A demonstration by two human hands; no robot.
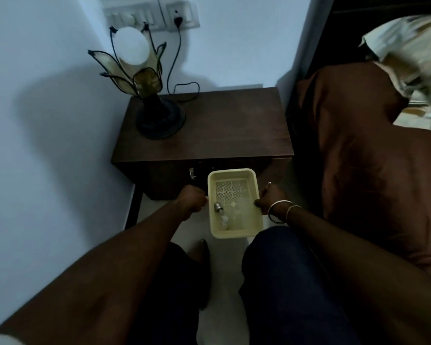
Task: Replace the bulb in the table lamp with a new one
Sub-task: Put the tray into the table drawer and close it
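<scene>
Both hands hold a pale yellow plastic tray (235, 173) in the lower middle of the frame, just in front of the dark wooden counter (224, 130). The left hand (190, 199) is clenched on the tray's left rim, and the right hand (271, 197), with bangles (280, 211) at the wrist, is closed over the right rim, thumb on the edge. The tray's long axis runs up and down the frame, its far end near the counter's front face and its near end over the person's knees.

Inside the tray lies a clear bulb (222, 214), down in the lower left corner against the left wall. It rests on its side with its long axis roughly along the tray's: the metal screw cap points toward the top of the frame, toward the counter, and the glass end points toward the bottom. A hazy whitish patch sits beside it to the right; I cannot tell what that is.

On the counter's far left corner, in the upper left of the frame, stands the table lamp (159, 115), a black round base with petal-shaped shades. A white round bulb (132, 47) sits upright among the petals, its dome pointing up toward the wall. The lamp's black cord (176, 58) climbs to a wall socket (177, 17) at the top of the frame.

A brown-covered bed (358, 150) fills the right side.
</scene>
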